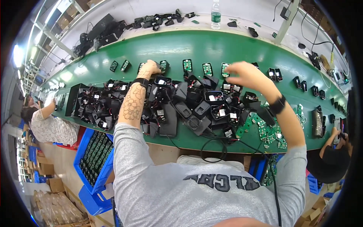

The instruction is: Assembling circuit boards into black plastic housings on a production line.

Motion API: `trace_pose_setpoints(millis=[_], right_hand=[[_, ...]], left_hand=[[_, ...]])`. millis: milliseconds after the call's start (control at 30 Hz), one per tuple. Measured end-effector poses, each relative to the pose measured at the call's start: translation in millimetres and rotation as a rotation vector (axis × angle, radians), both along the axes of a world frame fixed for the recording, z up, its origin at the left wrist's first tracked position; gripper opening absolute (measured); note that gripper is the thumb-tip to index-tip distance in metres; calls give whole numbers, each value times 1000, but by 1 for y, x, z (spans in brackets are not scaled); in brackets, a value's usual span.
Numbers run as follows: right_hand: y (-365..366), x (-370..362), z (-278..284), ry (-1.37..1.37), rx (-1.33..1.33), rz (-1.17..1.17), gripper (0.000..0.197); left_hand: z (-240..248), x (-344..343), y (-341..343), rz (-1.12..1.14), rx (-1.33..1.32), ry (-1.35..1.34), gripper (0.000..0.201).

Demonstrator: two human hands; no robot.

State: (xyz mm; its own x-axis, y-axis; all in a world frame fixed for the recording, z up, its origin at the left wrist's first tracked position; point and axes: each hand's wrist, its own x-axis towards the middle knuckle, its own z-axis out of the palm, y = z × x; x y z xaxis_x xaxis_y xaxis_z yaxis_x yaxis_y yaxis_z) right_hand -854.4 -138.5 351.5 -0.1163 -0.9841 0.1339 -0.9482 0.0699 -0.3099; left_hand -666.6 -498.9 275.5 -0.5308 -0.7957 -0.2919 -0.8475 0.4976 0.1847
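My left hand reaches to the far side of the green table, its fingers curled downward. It sits between two black plastic housings with green circuit boards, the right one close against its thumb side; what the fingertips grip is hidden. My right hand is raised over the table, slightly blurred, fingers stretched to the left and holding nothing visible. Near its fingertips stands another housing with a board. More such housings form a row between and beyond my hands. Below them lies a heap of black housings with red wires.
Loose green circuit boards lie right of the heap. A water bottle stands on the back ledge. A blue crate of boards is low on the left. A black cable crosses the near edge. Other people work at both sides.
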Motion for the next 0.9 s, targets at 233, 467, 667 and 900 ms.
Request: trace_pose_setpoints(millis=[233, 467, 667, 900], right_hand=[[-150, 36, -39, -54, 153, -185, 38], [-195, 28, -94, -171, 232, -184, 32], [-187, 22, -72, -374, -95, -88, 34], [-178, 117, -30, -397, -269, 283, 25]], left_hand=[[28, 47, -13, -28, -251, 698, 64], [57, 137, 46, 91, -430, 784, 54], [7, 177, 43, 183, -392, 598, 57], [-1, 182, 49, 248, -441, 741, 62]])
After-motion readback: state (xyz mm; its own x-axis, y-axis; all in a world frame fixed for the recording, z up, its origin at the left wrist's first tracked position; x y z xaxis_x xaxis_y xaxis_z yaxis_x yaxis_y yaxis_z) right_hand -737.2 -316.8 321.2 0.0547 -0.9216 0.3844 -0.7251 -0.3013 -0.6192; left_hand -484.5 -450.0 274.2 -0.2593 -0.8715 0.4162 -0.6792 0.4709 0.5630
